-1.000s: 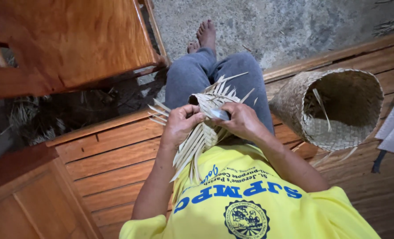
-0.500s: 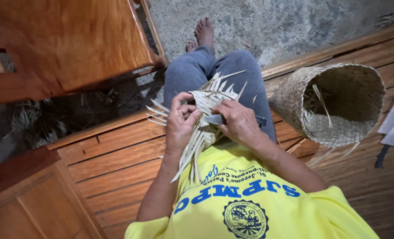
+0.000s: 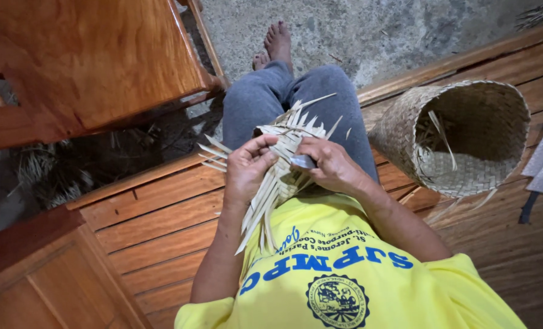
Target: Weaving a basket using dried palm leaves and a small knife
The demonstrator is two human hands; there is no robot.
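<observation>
Seated on a wooden bench [image 3: 162, 213], a person worked a half-woven palm-leaf mat [image 3: 283, 155] held over the lap; the left hand [image 3: 247, 167] pinched loose strips, while the right hand [image 3: 329, 167] closed around a small metal blade against the weave; a finished woven basket [image 3: 466, 140] lay on its side nearby; the interlacing looked midway, likely needing another strip tucked tight.

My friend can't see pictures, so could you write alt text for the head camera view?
Seen from above, a seated person's left hand and right hand hold a half-woven piece of pale leaf strips over their lap. A finished woven basket lies on its side on the wooden bench beside them.
</observation>
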